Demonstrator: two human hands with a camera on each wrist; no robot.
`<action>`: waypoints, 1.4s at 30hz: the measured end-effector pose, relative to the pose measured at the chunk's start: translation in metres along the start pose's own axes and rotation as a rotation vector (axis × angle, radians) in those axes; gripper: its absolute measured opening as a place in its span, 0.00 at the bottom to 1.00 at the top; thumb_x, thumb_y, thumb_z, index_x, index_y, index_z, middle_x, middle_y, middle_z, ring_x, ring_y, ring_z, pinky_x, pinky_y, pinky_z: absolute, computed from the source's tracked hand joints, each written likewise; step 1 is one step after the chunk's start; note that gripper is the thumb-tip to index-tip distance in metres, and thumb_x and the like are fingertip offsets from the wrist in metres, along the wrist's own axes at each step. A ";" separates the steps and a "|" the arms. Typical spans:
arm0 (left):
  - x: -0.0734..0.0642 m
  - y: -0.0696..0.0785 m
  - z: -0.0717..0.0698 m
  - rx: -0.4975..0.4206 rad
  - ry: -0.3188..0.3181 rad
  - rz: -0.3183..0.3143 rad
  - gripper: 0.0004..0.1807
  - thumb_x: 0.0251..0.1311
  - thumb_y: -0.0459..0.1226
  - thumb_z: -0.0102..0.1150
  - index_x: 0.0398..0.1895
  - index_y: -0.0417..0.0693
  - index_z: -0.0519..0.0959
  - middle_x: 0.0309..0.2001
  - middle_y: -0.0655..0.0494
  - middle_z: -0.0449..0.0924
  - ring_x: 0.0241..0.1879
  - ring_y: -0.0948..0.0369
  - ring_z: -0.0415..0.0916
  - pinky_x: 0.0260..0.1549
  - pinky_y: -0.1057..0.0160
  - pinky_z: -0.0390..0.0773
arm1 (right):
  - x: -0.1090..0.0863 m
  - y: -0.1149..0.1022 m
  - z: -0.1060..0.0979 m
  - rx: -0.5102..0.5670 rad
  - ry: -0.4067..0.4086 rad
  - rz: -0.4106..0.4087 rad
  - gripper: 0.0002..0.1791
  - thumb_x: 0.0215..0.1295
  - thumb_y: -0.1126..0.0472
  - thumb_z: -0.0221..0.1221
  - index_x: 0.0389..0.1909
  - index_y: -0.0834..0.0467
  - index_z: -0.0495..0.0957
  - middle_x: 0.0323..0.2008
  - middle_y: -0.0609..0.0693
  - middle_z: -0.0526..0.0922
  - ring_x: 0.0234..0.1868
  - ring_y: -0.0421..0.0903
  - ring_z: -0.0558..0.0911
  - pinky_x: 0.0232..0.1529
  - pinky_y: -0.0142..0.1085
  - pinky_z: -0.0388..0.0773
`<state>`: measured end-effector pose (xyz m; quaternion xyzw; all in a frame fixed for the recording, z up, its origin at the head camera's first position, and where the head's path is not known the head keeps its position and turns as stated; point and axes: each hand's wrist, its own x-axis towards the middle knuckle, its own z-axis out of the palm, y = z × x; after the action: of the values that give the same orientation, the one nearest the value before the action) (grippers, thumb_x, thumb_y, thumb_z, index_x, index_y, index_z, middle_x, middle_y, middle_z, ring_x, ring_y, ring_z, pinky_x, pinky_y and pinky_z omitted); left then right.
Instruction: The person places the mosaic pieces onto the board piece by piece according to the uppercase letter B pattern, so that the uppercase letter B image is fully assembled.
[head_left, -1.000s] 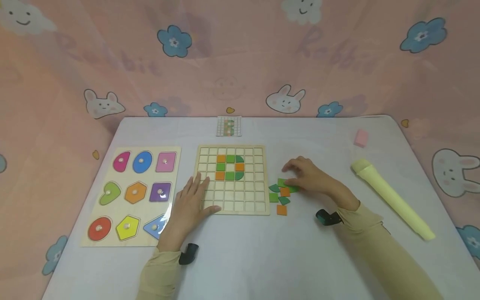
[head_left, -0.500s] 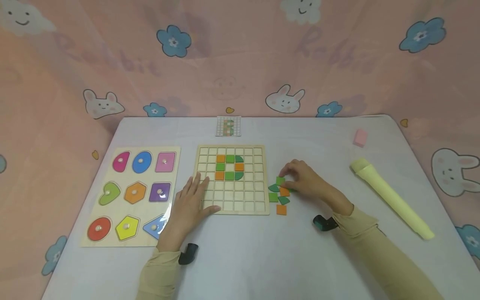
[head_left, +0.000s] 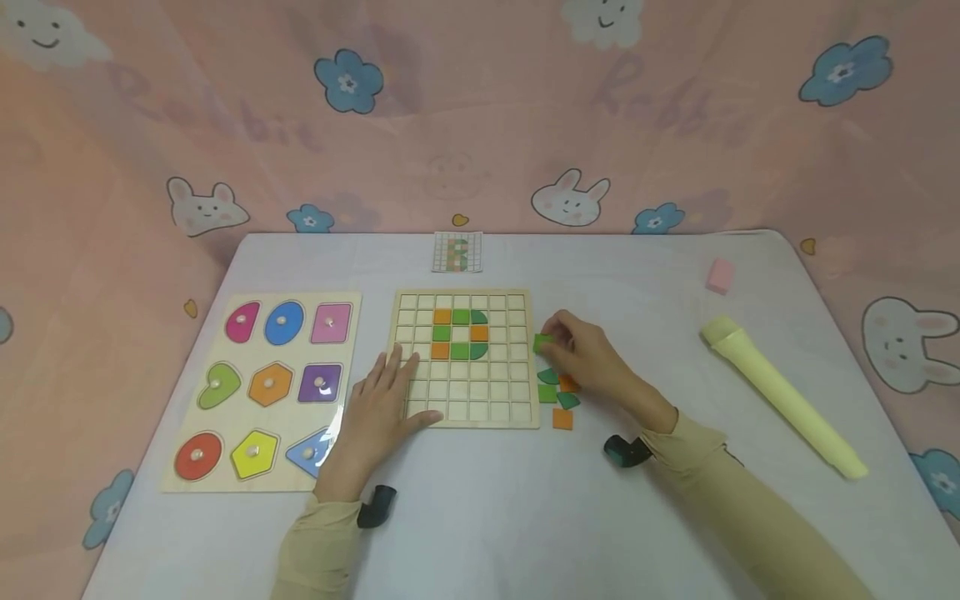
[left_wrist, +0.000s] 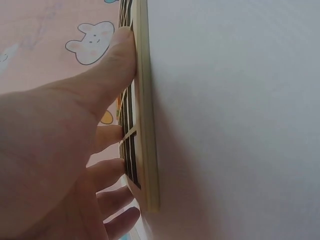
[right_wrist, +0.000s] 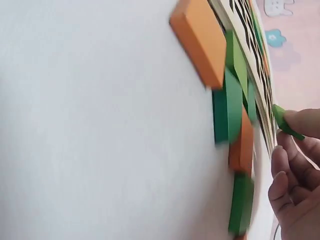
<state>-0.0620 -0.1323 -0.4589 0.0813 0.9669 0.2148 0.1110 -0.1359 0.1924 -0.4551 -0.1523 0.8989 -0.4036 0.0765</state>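
On the board (head_left: 477, 389), left fingers (head_left: 389, 367) rest; right fingers (head_left: 560, 321) pinch tile (head_left: 542, 342).

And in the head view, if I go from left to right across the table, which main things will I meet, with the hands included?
Shape puzzle board → left hand → grid board → held green tile → right hand → pale yellow stick.

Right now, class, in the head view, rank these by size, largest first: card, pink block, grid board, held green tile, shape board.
1. Shape board
2. Grid board
3. Card
4. Pink block
5. Green tile, partly hidden by the right hand
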 end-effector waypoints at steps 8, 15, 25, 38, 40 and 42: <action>-0.001 0.001 -0.003 -0.004 -0.011 0.013 0.54 0.62 0.56 0.73 0.85 0.44 0.57 0.86 0.40 0.45 0.85 0.37 0.42 0.78 0.31 0.57 | 0.012 -0.026 0.033 0.058 0.047 -0.078 0.09 0.71 0.66 0.67 0.49 0.62 0.83 0.35 0.53 0.85 0.36 0.45 0.79 0.38 0.30 0.76; 0.000 -0.006 -0.007 -0.022 -0.051 0.028 0.51 0.67 0.53 0.69 0.86 0.48 0.54 0.87 0.42 0.41 0.86 0.38 0.41 0.78 0.29 0.54 | 0.022 -0.044 0.061 0.083 0.011 -0.101 0.07 0.71 0.66 0.66 0.47 0.63 0.84 0.37 0.53 0.88 0.38 0.44 0.83 0.41 0.32 0.80; 0.000 -0.011 -0.011 -0.083 -0.062 0.052 0.42 0.74 0.44 0.63 0.86 0.50 0.56 0.87 0.43 0.43 0.85 0.37 0.41 0.79 0.28 0.51 | 0.031 -0.064 0.084 0.108 -0.004 -0.080 0.07 0.69 0.65 0.69 0.44 0.62 0.85 0.36 0.52 0.90 0.32 0.39 0.79 0.35 0.27 0.77; -0.001 -0.011 -0.013 -0.078 -0.059 0.055 0.42 0.74 0.44 0.63 0.85 0.49 0.57 0.86 0.41 0.44 0.85 0.36 0.42 0.78 0.28 0.52 | 0.037 -0.079 0.096 0.015 -0.022 -0.026 0.04 0.66 0.61 0.72 0.40 0.56 0.90 0.36 0.47 0.86 0.43 0.45 0.79 0.48 0.39 0.78; -0.001 -0.010 -0.013 -0.079 -0.060 0.057 0.42 0.74 0.44 0.63 0.85 0.49 0.57 0.86 0.41 0.44 0.85 0.36 0.42 0.78 0.28 0.52 | 0.036 -0.081 0.097 -0.010 -0.024 -0.031 0.04 0.66 0.61 0.73 0.40 0.56 0.91 0.36 0.47 0.85 0.45 0.46 0.79 0.50 0.41 0.78; -0.001 -0.011 -0.013 -0.081 -0.061 0.057 0.42 0.74 0.44 0.63 0.85 0.48 0.57 0.86 0.41 0.43 0.85 0.37 0.42 0.79 0.28 0.52 | 0.036 -0.082 0.097 -0.024 -0.023 -0.033 0.04 0.65 0.61 0.74 0.39 0.55 0.91 0.36 0.47 0.85 0.45 0.46 0.79 0.49 0.41 0.78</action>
<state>-0.0653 -0.1473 -0.4516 0.1108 0.9509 0.2541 0.1375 -0.1275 0.0609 -0.4584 -0.1727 0.9000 -0.3924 0.0785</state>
